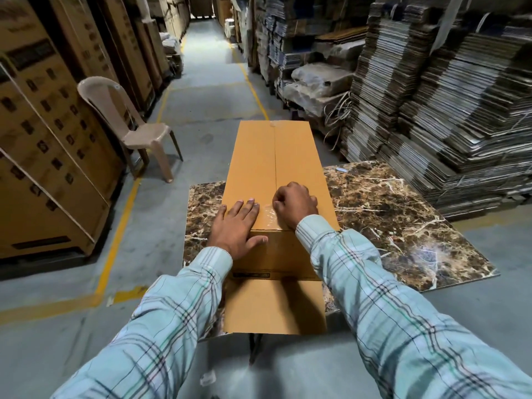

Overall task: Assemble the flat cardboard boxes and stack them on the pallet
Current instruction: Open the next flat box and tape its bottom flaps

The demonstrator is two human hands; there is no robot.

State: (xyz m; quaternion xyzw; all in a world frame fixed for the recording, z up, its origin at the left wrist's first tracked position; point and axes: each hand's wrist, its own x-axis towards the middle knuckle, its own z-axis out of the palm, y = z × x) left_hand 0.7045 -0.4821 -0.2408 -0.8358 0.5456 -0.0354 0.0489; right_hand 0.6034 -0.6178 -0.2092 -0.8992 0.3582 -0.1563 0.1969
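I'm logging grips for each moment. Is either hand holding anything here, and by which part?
The left hand lies flat on the cardboard box, holding nothing. The right hand is curled at the tape on the seam; whether it pinches it cannot be told.

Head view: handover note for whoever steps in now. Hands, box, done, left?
Left hand: flat on the cardboard box, near end.
Right hand: fingers curled at the clear tape on the centre seam; grip unclear.
Box lies lengthwise on the marble-patterned table, flaps closed on top; a near flap hangs open.
Done: box formed, taping begun.
Left: finish sealing, stack on pallet (not identifiable here).
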